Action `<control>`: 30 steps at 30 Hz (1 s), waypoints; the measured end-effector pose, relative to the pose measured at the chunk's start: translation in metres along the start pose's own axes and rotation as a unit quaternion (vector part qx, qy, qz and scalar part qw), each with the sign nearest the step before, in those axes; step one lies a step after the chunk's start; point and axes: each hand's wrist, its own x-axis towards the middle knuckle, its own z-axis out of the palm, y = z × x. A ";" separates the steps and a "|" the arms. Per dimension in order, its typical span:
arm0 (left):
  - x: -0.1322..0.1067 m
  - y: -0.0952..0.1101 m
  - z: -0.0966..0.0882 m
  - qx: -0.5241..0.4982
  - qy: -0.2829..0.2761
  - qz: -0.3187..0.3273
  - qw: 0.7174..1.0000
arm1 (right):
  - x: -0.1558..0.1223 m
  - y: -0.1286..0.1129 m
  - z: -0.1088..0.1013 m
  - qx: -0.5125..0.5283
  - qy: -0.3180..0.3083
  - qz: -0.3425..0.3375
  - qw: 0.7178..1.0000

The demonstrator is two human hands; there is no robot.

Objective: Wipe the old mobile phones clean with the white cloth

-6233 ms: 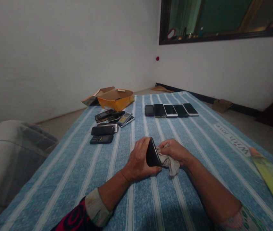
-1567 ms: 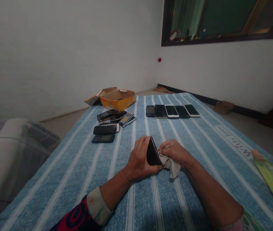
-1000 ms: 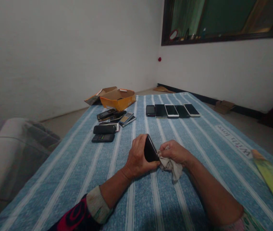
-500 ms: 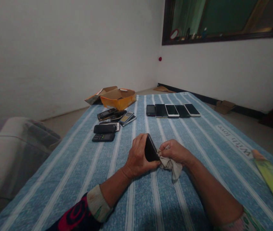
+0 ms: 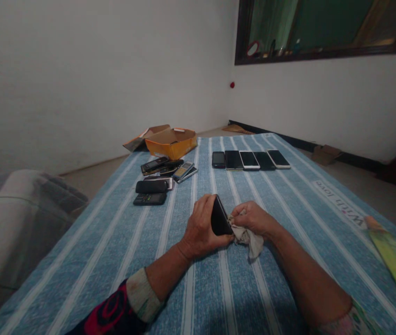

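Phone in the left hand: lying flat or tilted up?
Tilted up, not flat: the left hand grips the phone on its long edge, and its lower end meets the cloth pinched in the right hand.

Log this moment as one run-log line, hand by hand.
left hand: grips black smartphone on edge | right hand: presses grey cloth to it | beyond: five smartphones in a row on striped blue sheet

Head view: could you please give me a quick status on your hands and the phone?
Left hand gripping black phone, tilted up on edge. Right hand pinching pale cloth against phone. Other phones lie ahead, apart from hands, on striped bedspread.
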 end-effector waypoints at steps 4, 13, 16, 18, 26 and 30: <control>0.000 0.001 0.000 0.004 -0.001 -0.001 1.000 | 0.001 -0.001 0.006 0.030 0.043 -0.007 0.999; 0.000 -0.002 0.002 -0.001 0.006 -0.006 1.000 | -0.001 -0.003 0.003 0.017 0.015 0.005 1.000; 0.001 -0.003 0.001 0.004 0.012 -0.011 1.000 | -0.001 -0.002 0.003 0.016 0.014 0.008 1.000; 0.000 -0.002 0.001 0.002 0.007 -0.002 1.000 | 0.000 -0.002 0.006 0.031 0.040 -0.005 0.999; 0.000 -0.001 0.003 -0.006 0.004 0.005 1.000 | -0.002 -0.004 0.003 0.016 0.017 0.003 1.000; 0.000 0.002 0.002 -0.011 -0.005 0.014 1.000 | -0.002 -0.005 0.005 0.029 0.052 -0.017 0.998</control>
